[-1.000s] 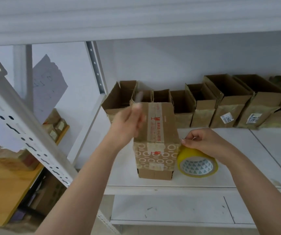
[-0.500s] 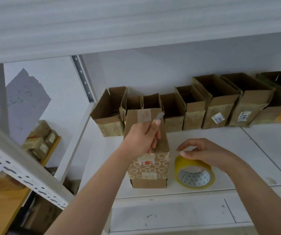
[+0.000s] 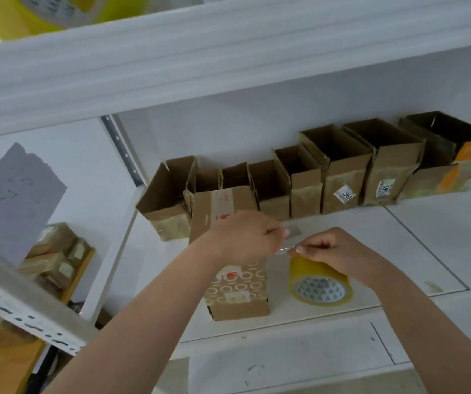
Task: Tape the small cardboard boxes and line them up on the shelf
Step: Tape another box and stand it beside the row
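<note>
A closed cardboard box (image 3: 237, 294) printed with circles stands near the front edge of the white shelf (image 3: 416, 251). My left hand (image 3: 245, 240) hovers over its top with fingers curled round a small grey cutter (image 3: 294, 231). Just right of the box lies a yellow tape roll (image 3: 320, 282). My right hand (image 3: 333, 251) rests on the roll and pinches the clear tape end (image 3: 284, 250), which stretches toward my left hand. A row of open-topped small boxes (image 3: 305, 183) lines the back wall.
The upper shelf's white edge (image 3: 228, 52) hangs close overhead, with another yellow roll (image 3: 29, 12) on it. A perforated upright (image 3: 24, 302) slants at the left. Taped boxes (image 3: 55, 260) sit on a wooden surface beyond it. A lower shelf (image 3: 285, 362) lies below.
My view has tilted up and drawn closer. My left hand has dropped from the box's top toward the roll with the cutter. My right hand has lifted a short tape strand.
</note>
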### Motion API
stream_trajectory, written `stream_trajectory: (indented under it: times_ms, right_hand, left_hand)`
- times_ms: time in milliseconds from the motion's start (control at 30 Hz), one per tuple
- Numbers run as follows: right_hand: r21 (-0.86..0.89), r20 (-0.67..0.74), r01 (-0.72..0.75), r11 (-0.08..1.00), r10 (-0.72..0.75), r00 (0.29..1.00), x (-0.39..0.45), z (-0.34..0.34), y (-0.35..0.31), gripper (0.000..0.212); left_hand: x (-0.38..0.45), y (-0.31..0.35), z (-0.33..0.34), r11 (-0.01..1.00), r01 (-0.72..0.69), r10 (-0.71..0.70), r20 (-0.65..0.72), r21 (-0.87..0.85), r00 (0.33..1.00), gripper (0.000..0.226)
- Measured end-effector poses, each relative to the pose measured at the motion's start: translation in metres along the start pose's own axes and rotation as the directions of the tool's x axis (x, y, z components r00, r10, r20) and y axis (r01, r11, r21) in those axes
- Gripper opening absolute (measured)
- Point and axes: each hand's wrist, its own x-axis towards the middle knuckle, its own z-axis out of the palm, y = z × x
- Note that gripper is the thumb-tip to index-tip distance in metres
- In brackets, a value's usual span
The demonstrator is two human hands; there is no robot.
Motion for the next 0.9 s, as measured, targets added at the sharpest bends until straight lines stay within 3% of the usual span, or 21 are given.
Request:
stream_trajectory:
  times_ms: [133,333,400,500,600,667,900]
  right_hand:
    - [-0.023,-0.029,0.041,0.999,-0.041,0.999,-0.004,0.001,-0.003,0.012]
    - [-0.216,-0.103,0.093,0.972,-0.117,0.988,-0.008,0.004,-0.009,0.020]
    - [-0.167,-0.126,0.077,0.983,-0.099,0.987,-0.010,0.005,-0.010,0.017]
    - [-0.102,-0.125,0.045,0.994,-0.057,0.990,-0.011,0.005,-0.011,0.015]
    - [-0.023,-0.090,0.030,0.999,-0.032,0.995,-0.012,0.006,-0.009,0.015]
    - [0.046,-0.071,0.012,0.999,-0.009,0.997,-0.011,0.010,-0.007,0.014]
    - [0.223,-0.010,-0.258,0.940,0.267,0.964,-0.008,0.020,0.028,0.014]
  left_hand:
    - [0.007,0.003,0.004,0.974,0.066,-0.090,0.105,0.216,0.990,0.045]
    - [0.017,0.014,0.012,0.905,0.158,-0.207,0.085,0.394,0.975,0.041]
    - [0.019,0.016,0.015,0.875,0.169,-0.230,0.083,0.454,0.970,0.039]
    - [0.014,0.011,0.008,0.932,0.169,-0.202,0.074,0.319,0.977,0.039]
    - [0.009,-0.001,0.002,0.968,0.250,-0.247,-0.085,0.030,0.965,0.032]
    - [0.010,-0.006,0.008,0.952,0.304,-0.293,-0.180,0.039,0.939,0.026]
    - [0.016,-0.005,0.019,0.923,0.375,-0.347,-0.224,0.092,0.911,0.029]
